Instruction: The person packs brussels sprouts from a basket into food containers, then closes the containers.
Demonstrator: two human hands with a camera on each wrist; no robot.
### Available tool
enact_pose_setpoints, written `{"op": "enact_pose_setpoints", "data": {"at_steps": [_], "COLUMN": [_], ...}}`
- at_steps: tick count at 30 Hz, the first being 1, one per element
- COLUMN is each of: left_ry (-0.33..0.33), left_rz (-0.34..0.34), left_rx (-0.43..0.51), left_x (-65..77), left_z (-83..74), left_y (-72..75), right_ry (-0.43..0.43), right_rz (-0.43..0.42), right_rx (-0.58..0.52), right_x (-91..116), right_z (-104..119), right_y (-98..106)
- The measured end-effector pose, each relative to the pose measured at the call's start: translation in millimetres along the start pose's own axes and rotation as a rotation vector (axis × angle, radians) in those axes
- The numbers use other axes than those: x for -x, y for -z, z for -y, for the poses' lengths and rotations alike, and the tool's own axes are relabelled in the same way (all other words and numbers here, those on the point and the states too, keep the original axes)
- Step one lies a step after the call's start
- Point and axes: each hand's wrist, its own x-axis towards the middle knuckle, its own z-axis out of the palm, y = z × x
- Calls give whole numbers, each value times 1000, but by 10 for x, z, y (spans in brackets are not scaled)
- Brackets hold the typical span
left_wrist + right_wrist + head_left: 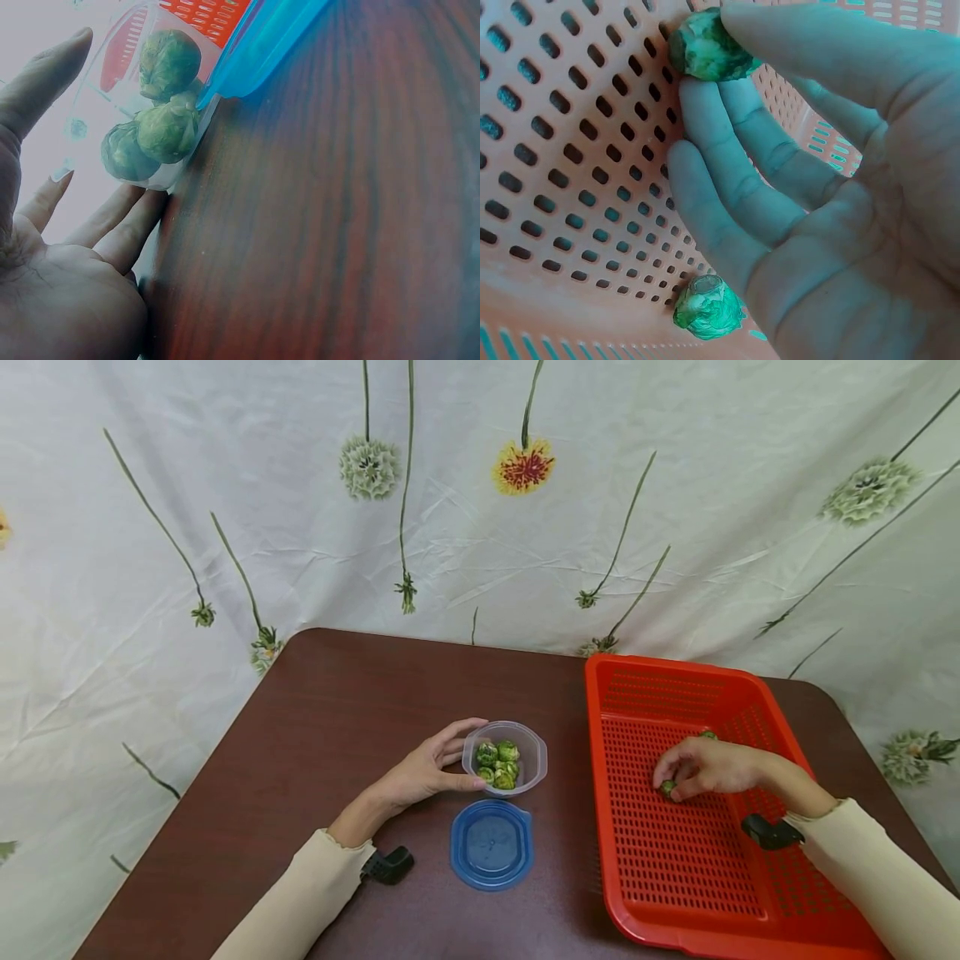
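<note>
Inside the red basket (675, 877), my right hand (708, 767) pinches a Brussels sprout (709, 46) between thumb and fingertips, close to the perforated floor. A second Brussels sprout (709, 309) lies in the basket beyond that hand, half hidden by it in the head view. On the table, a clear plastic container (534, 758) holds several Brussels sprouts (507, 752). My left hand (423, 772) rests at the container's left side, its fairly straight fingers touching the wall and the thumb near the front rim. In the left wrist view its fingertips (154, 201) meet the container's lower edge.
A blue lid (491, 845) lies on the dark wooden table (360, 693), just in front of the container. The basket's raised left wall stands to the right of container and lid. A flower-printed cloth (465, 527) hangs behind the table.
</note>
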Motion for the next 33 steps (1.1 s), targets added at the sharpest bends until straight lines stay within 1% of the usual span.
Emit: {"op": "enact_pose_setpoints", "data": {"at_steps": [6,16,18,28,33], "left_ry": [2,-5,-4,-4,-6], "left_rz": [0,4,2,1,0], "left_rx": [8,3,1,-5,-15], "left_x": [-2,-5,-7,-20,-24], "left_z": [10,-15,-13,-4,-8], "left_y": [4,4,8,21,29], "right_ry": [-12,-45,-43,-15,-24], "right_rz": [-13,-60,-63,-101,-111], "right_rx": [-4,24,23,97,102], "right_x": [-9,-3,-4,1,15], "right_z": [4,28,35,71,122], "right_y": [-7,9,14,46,77]}}
